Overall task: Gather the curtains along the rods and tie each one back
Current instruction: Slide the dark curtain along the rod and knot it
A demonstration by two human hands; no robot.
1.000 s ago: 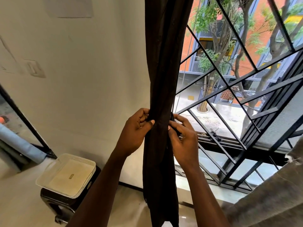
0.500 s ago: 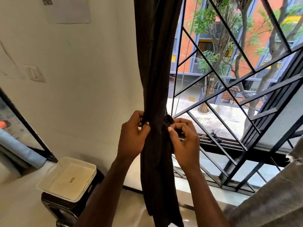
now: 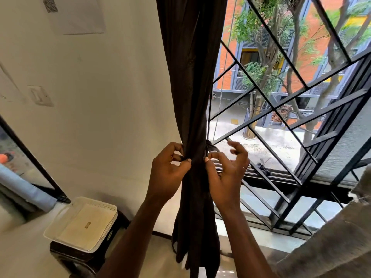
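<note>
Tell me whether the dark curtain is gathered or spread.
Gathered. The dark curtain hangs as one narrow bunch, pinched at its waist by the left hand and right hand, leaving the window grille uncovered.

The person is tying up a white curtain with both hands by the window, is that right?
Not quite. The curtain is dark brown, not white, as the head view shows. The rest holds: the left hand and the right hand both pinch it at its gathered middle, beside the window.
</note>
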